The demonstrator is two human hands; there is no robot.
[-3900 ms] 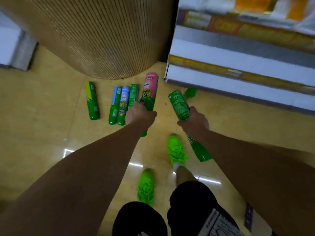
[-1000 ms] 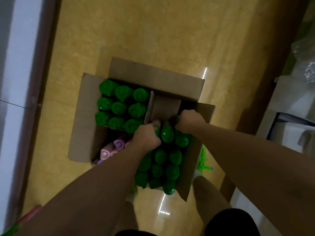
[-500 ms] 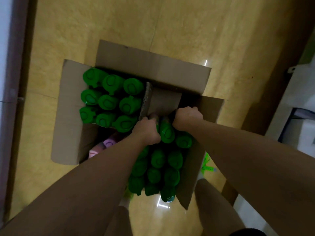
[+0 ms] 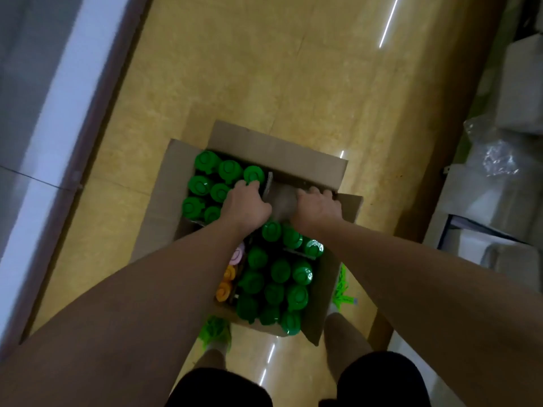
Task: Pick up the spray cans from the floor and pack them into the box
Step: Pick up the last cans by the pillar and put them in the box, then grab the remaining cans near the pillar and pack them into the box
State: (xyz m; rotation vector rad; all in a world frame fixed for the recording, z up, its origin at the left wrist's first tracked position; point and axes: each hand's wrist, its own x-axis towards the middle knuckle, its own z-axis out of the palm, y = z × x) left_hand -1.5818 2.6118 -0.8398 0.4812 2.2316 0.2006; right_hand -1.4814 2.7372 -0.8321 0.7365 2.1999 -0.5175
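Note:
An open cardboard box stands on the floor, packed with upright spray cans. Green-capped cans fill its far left section, and more green caps fill the near right section. A pink cap and orange caps show at the near left, partly under my left arm. My left hand has its fingers curled over the cardboard divider. My right hand reaches into the bare far right section, fingers bent downward. No can shows in either hand.
The box sits on a yellow tiled floor. A white shelf base runs along the left. White boxes and plastic-wrapped packages are stacked on the right. My green shoes stand against the box's near side.
Both hands have moved from the green caps at the middle of the box to the far right section. The cans they held there are no longer in them.

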